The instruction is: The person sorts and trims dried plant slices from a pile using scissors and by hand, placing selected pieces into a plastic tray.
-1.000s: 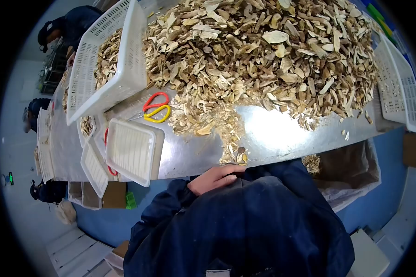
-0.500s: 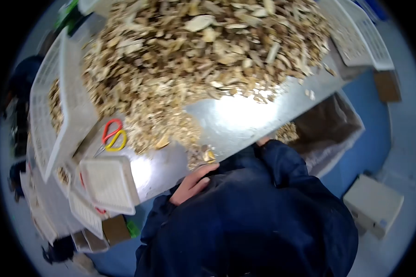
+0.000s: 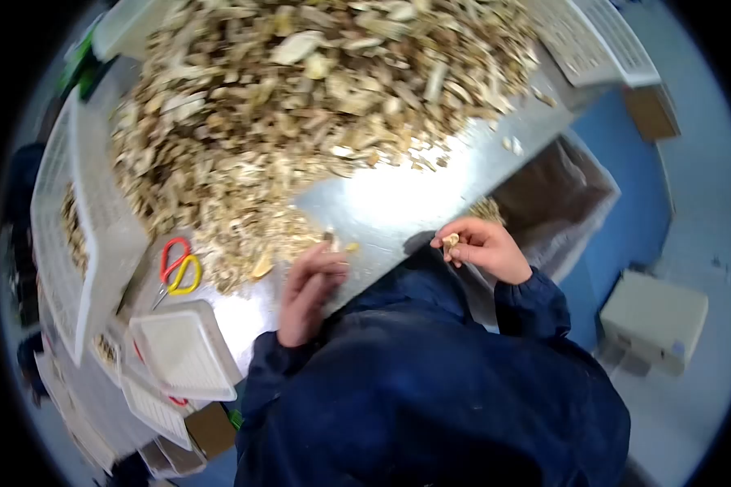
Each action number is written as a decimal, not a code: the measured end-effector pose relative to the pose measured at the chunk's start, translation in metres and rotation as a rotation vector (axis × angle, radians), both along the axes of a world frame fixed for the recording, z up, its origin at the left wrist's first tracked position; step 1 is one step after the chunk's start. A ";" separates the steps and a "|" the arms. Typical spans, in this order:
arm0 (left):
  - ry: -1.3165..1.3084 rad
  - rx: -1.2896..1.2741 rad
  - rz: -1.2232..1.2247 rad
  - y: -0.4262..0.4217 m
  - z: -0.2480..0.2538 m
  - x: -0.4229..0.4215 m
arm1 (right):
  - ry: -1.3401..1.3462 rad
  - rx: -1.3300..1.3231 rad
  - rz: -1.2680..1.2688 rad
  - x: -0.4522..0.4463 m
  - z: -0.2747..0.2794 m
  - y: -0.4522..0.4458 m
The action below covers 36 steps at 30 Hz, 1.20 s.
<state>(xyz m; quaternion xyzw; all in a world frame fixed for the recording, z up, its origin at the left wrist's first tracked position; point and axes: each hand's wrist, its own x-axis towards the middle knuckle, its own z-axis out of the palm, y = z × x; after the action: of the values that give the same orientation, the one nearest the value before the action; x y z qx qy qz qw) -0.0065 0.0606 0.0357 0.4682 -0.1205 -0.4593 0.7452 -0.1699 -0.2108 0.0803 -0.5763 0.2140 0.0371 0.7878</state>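
Note:
My right hand [image 3: 491, 247] is raised at the table edge, thumb and fingers pinching a small pale dried slice [image 3: 451, 241]. My left hand [image 3: 310, 288] is over the near edge of the metal table [image 3: 365, 199], by the fine bits of the heap. Its fingers are bent and smeared by motion, so whether they hold anything is unclear. Ahead lies a large heap of dried slices [image 3: 325, 89], brown and cream, with smaller pieces toward me. A yellowish bit [image 3: 351, 247] lies just right of my left fingers.
Scissors [image 3: 179, 272] with red and yellow handles lie left of the heap, near a white tray [image 3: 183, 349]. White baskets stand at left [image 3: 89, 243] and upper right [image 3: 581, 49]. A lined bin [image 3: 556, 191] stands below the table at right, near a white box [image 3: 654, 321].
My right hand has come up from beside the bin, now with a small slice in its fingers. The left hand has lifted from the table edge and moved over the tabletop. The view has shifted.

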 end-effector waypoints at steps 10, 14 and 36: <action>0.748 -0.497 0.420 0.039 0.003 -0.001 | -0.158 -0.498 0.576 0.136 0.039 0.100; 0.263 -0.021 1.021 0.127 0.009 0.009 | 0.152 -0.287 0.796 0.145 0.015 0.077; -1.134 0.913 0.589 0.022 -0.029 0.079 | -0.494 -1.501 0.431 0.245 -0.046 0.134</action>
<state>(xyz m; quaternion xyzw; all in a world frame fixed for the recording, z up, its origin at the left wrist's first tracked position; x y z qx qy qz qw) 0.0729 0.0828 0.0071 0.9039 -0.1525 0.0620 0.3948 0.0751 -0.0769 0.0346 -0.9703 -0.1135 -0.0937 0.1922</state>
